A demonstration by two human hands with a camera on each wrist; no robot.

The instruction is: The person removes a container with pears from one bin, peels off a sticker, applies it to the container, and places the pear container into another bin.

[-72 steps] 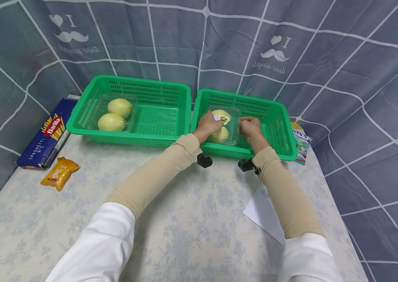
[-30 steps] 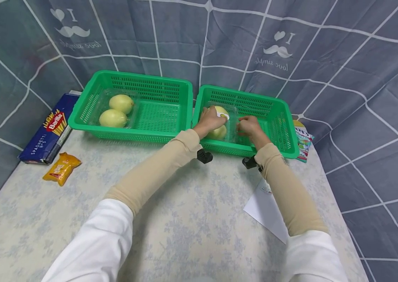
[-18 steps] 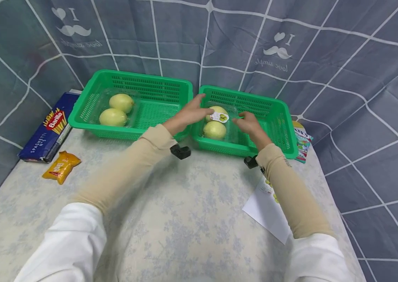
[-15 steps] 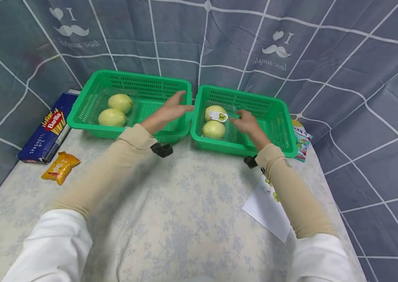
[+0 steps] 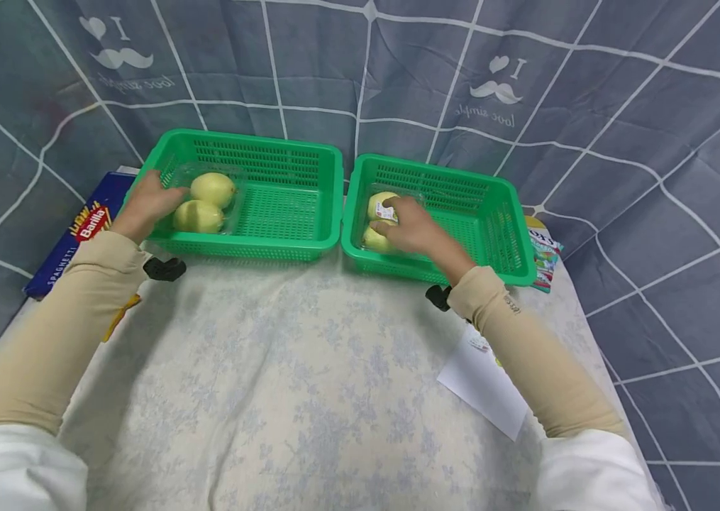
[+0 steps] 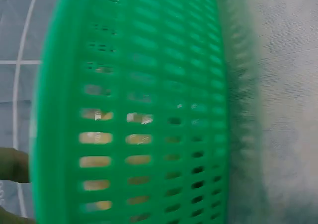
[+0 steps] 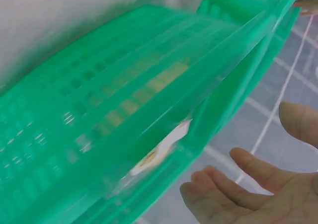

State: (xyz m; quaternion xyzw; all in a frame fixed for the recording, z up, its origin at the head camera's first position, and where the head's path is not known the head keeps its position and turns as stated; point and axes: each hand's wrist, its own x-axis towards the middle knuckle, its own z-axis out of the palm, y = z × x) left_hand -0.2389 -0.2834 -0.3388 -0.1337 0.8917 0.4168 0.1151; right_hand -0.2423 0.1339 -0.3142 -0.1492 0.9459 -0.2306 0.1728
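Observation:
My left hand hangs over the left end of the left green basket, its thumb pointing toward two pale yellow melons in a clear plastic box. In the left wrist view only blurred fingertips show past the basket wall. My right hand is over the right green basket, fingers spread, overlapping a clear box with two yellow melons. On that box is a white label with a fruit picture. The right wrist view shows the right hand with loose fingers and nothing in them.
A blue spaghetti box stands left of the left basket. An orange packet lies partly behind the left forearm. A white sheet lies by the right forearm, and a colourful bag is right of the right basket.
My left hand has left the labelled box in the right basket and swung left to the left basket's far end. My right hand has shifted left over the labelled box.

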